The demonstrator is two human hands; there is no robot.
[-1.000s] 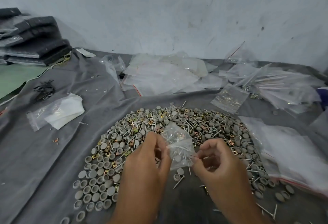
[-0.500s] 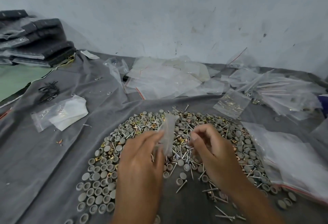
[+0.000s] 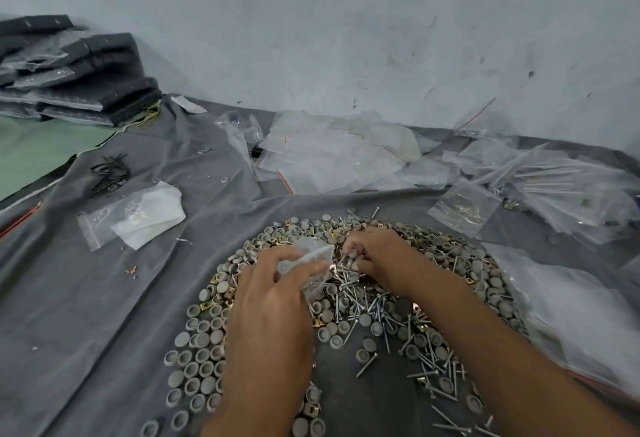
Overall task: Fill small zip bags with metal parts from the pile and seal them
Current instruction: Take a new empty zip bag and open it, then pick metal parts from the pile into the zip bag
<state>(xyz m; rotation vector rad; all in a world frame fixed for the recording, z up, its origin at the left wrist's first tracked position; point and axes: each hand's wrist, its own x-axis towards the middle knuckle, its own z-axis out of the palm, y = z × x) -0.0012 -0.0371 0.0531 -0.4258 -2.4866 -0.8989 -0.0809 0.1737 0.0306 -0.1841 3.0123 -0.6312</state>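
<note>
the small zip bag point(image 3: 311, 265) is sitting in the left hand point(image 3: 273, 301), whose fingers and thumb are pinching it just above the near-middle of the pile of metal parts point(image 3: 363, 298); the bag is looking crumpled and clear, with its mouth turned toward the right hand point(image 3: 372, 256). the right hand is reaching down into the pile just beside the bag, its fingers curling together around some grey caps and screws, though exactly how many it is gripping is too small to tell. the pile is lying spread in a broad ring on the grey cloth point(image 3: 86, 315), mixing round grey caps, screws and brass-coloured clips. beyond it, empty clear bags point(image 3: 329, 159) are lying heaped near the wall, filled bags point(image 3: 561, 187) are lying at the right, and a bag with white paper point(image 3: 138, 214) is lying at the left.
</note>
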